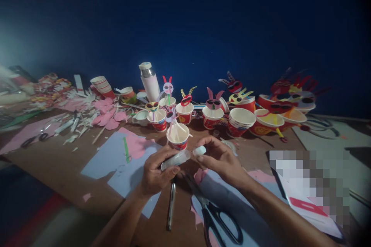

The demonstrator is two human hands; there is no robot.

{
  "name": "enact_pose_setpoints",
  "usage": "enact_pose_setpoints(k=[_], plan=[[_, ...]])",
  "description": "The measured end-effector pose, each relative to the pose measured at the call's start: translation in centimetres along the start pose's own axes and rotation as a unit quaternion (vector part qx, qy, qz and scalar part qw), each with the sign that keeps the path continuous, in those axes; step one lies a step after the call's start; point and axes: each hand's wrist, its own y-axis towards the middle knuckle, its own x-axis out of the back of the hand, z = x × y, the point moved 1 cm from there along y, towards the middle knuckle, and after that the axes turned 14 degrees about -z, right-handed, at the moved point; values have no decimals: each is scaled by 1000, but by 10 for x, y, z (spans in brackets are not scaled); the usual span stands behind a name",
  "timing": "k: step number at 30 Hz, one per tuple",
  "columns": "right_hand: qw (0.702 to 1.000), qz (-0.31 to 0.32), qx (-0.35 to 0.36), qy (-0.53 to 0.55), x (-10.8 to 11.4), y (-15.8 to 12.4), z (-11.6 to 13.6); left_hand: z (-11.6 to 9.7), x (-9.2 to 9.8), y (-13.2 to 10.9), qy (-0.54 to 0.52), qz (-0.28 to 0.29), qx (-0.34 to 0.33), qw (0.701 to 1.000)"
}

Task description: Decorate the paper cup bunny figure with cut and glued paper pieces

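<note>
My left hand (153, 171) is closed around a translucent glue tube (176, 159), held at a slant with its end toward the right. Between the fingertips of my right hand (220, 160) is a pale mint cap (199, 150), a small gap away from the tube's end. Just beyond my hands stands a red-and-white paper cup (178, 139) with a paper face on a stick in it. Below them on the brown table lie a pen (171, 206) and black-handled scissors (214, 216), the scissors on blue paper (232, 189).
Several paper cups with cut-out faces stand in rows behind, near a white thermos (150, 85). Paper scraps, pink cut-outs (108, 115) and another pair of scissors (37, 138) cover the left. Blue sheets (100, 156) lie left of my hands. A partly blurred-out booklet (307, 200) is at right.
</note>
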Motion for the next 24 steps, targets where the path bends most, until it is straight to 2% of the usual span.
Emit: enact_pose_setpoints(k=[6, 15, 19, 24], plan=[[991, -31, 68, -114, -3, -3, 5, 0, -1, 1, -12, 10, -4, 1000], [965, -25, 168, -198, 4, -1, 6, -3, 0, 3, -7, 9, -18, 1000], [938, -13, 243, -249, 7, 0, 12, -3, 0, 4, -11, 1, -26, 1000], [881, 55, 330, -333, 8, -3, 31, -1, 0, 3, -9, 8, -26, 1000]])
